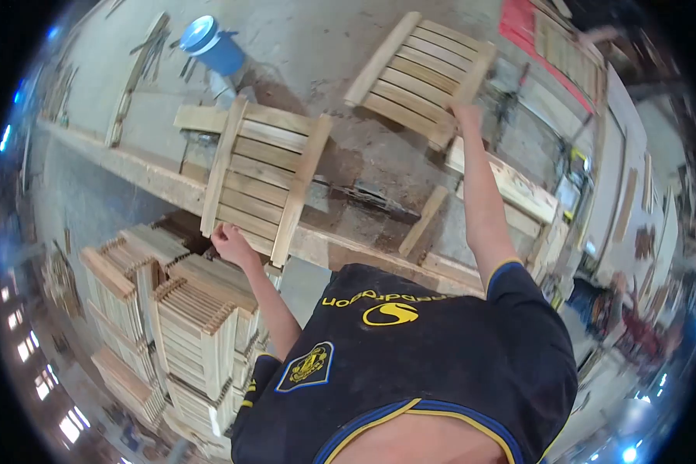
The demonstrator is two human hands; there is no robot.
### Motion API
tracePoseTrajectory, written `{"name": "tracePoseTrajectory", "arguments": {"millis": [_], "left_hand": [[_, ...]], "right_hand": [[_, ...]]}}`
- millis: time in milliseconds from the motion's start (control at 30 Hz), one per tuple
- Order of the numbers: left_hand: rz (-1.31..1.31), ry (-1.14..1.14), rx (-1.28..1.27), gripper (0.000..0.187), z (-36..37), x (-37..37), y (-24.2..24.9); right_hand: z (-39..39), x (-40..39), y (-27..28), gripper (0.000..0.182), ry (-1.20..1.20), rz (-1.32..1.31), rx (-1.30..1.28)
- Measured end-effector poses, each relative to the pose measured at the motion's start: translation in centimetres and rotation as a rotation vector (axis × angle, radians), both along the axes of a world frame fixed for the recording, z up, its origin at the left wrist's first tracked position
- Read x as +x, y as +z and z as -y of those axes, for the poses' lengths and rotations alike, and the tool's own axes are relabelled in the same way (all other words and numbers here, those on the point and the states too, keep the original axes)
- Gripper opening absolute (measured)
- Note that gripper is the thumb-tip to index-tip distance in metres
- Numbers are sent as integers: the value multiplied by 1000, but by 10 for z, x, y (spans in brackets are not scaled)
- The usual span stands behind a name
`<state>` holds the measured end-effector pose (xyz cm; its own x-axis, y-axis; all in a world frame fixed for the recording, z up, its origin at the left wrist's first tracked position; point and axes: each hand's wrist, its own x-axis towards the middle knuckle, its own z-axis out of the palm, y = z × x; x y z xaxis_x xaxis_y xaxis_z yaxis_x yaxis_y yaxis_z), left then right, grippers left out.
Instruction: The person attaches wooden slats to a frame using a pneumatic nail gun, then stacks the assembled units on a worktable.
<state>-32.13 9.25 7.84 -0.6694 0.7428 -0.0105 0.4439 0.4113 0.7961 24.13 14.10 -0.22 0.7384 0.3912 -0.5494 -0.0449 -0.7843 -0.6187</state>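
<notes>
Two slatted wooden panels lie over the work surface. My left hand is closed at the near left corner of the left panel, its fingers pressed against the lower end of that frame. Further forward on the right, my right hand grips the near right side of the second panel. That panel is tilted, with its side rails running up to the right. Between the two panels sits a dark metal tool on the bench, and a short wooden strip lies to its right.
Stacks of slatted panels stand below the bench on the left. A blue bucket is at the back left. Wooden beams and clamps lie to the right. Another person's arm shows at the top right, near a red sheet.
</notes>
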Motion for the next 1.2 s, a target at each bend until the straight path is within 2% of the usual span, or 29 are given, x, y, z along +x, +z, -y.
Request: {"name": "tracePoseTrajectory", "arguments": {"millis": [33,100,167,200,233,267,300,333,367,400,433,467,500,567,600,667,700,733,767,833,867,933,967,1000,1033,1067,1100,1167,1200], "left_hand": [[359,-58,44,31,-7,25,17],[738,-405,-54,30,-12,93,38],[1021,-773,-291,40,-18,151,11],[1039,-818,-450,49,-14,189,15],[1107,-846,-584,60,-12,216,-5],[1350,-662,-746,62,-6,242,0],[1589,-470,-908,65,0,259,8],[1580,-488,-920,65,7,262,5],[1699,-497,-683,65,18,275,-2],[1823,-487,-441,65,34,294,-9],[1611,-645,-367,64,44,300,-9],[1556,-557,-343,68,56,292,-36],[1494,-473,-325,72,70,287,-56],[1122,-241,-383,65,96,299,-10],[1056,-255,-409,63,101,301,-12],[970,-301,-452,61,106,310,-17],[767,-375,-439,61,113,317,-20],[565,-451,-421,63,121,323,-23],[552,-480,-443,63,127,328,-31],[1,-660,-405,70,138,349,-54],[48,-765,-391,72,148,358,-87],[-93,-1172,-761,70,154,364,-111],[-259,-1222,-553,63,181,368,-94],[-454,-1246,-364,57,208,375,-80],[-463,-1366,-659,51,199,370,-83],[-494,-1415,-592,44,203,357,-79],[-551,-1402,-493,40,203,346,-69],[-613,-1392,-401,37,200,322,-58],[-716,-1166,-248,33,202,315,-59]], "right_hand": [[3,-1,11,30,-157,-364,198],[3,7,17,27,-74,-667,431],[-1,6,39,26,19,-497,515],[9,3,45,26,27,-514,514],[23,-7,52,23,-14,-505,644],[38,-25,69,20,-63,-497,777],[82,-65,114,16,-210,-596,839],[123,-86,103,16,-178,-467,904],[162,-96,65,20,-134,-463,956],[200,-124,72,26,-219,-392,853],[239,-138,56,29,-64,-346,719],[271,-151,70,35,93,-344,590],[298,-164,82,39,72,-528,465],[347,-178,76,39,243,-540,304],[373,-179,75,39,293,-545,244],[404,-174,84,29,940,-449,513],[415,-171,88,29,904,-457,514],[419,-162,98,30,825,-233,497],[423,-152,101,32,741,-7,468],[431,-130,74,27,602,532,410],[442,-119,53,27,586,535,403],[448,-104,16,30,499,554,313],[453,-104,31,27,412,527,315],[456,-96,23,22,461,365,293],[462,-95,23,19,452,342,242],[474,-95,6,20,558,425,191],[490,-93,-21,21,542,591,261],[488,-97,-27,19,462,546,215],[482,-101,-29,19,470,540,214]]}}
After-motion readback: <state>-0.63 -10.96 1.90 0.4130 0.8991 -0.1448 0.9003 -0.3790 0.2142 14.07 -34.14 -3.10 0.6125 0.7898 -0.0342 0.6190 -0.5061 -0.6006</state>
